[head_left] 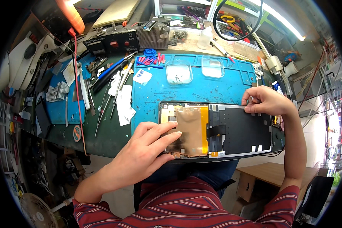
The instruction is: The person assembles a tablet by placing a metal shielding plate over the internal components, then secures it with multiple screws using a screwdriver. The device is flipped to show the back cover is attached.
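Note:
A flat opened electronic device, like a tablet point(243, 131), lies at the near edge of the blue work mat point(152, 95). Its left part has a copper-coloured sheet point(190, 133) with a yellow strip; the right part is a black panel with small white patches. A short black ribbon cable point(216, 131) crosses between the two. My left hand point(144, 146) is open, its fingers lying on the left end of the device. At the far right edge of the black panel, my right hand point(268, 100) is pinched closed around a small silvery piece I cannot identify.
Two clear plastic trays point(179, 72) point(212, 67) sit at the mat's back, one holding small parts. Tweezers point(121, 85), screwdrivers and white paper lie to the left. A red cable point(76, 76) hangs down there. A squeeze bottle point(205, 38) stands behind the mat.

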A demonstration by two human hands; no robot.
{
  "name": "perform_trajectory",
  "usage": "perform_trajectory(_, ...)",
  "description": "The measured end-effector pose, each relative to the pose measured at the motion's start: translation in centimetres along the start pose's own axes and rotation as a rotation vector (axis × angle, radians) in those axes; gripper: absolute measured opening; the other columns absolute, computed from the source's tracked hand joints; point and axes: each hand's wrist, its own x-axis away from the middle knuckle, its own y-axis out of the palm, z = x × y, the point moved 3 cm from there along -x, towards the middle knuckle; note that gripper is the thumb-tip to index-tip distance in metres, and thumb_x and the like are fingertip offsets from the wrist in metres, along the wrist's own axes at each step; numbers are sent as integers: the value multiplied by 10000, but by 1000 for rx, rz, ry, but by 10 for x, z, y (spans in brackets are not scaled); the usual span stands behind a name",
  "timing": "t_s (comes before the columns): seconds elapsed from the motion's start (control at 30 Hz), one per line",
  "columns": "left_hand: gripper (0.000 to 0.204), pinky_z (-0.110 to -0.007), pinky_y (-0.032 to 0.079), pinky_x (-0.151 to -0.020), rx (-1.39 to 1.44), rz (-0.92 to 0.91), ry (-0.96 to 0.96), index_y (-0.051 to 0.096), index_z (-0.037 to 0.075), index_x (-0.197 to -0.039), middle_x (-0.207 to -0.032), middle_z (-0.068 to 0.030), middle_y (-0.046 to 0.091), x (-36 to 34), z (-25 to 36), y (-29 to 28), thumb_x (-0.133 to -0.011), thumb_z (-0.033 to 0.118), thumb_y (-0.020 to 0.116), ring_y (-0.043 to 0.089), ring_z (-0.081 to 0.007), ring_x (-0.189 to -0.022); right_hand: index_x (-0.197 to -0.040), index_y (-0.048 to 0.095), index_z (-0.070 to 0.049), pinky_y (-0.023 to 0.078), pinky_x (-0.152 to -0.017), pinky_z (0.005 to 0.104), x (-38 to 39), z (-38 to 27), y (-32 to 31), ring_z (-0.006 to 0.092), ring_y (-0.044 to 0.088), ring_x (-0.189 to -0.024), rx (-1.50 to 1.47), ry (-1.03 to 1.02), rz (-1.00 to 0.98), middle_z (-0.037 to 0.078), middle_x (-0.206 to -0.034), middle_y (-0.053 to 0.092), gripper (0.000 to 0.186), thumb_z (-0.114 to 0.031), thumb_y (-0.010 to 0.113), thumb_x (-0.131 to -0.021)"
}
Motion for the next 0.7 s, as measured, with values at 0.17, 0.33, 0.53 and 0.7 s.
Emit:
perform_trajectory(0.17, 561, -434, 460, -1064, 15, 30, -33, 688, 104, -1371, -1494, -98, 561, 1, -1, 4, -832, 38, 827, 518, -343, -1241, -1052, 695, -19, 461, -640, 265, 0, -4, 2, 74, 616, -712, 0, -35, -2, -15, -726, 641, 210, -146, 815, -936)
perform_trajectory(0.33, 508, -436, 459, -1064, 3, 25, -32, 718, 118, -1337, -1493, -100, 552, 1, -1, 5, -844, 40, 817, 508, -346, -1255, -1063, 704, -8, 501, -665, 292, 1, -4, 2, 107, 651, -728, 27, -51, 9, 4, -715, 630, 216, -156, 802, -939)
perform_trajectory(0.53, 497, -424, 460, -1064, 26, 34, -27, 712, 108, -1345, -1481, -87, 591, 0, -2, 5, -863, 22, 798, 532, -332, -1245, -1068, 707, -15, 508, -673, 288, 2, -6, 0, 104, 655, -734, 13, -9, 0, -10, -728, 613, 210, -156, 799, -942)
perform_trajectory(0.7, 519, -405, 465, -1056, 77, 15, 0, 701, 93, -1363, -1467, -63, 643, -1, -14, -1, -861, 0, 793, 561, -308, -1195, -1068, 706, -18, 510, -672, 277, 3, -3, -1, 95, 657, -741, 1, 15, -1, -16, -735, 609, 203, -145, 798, -938)
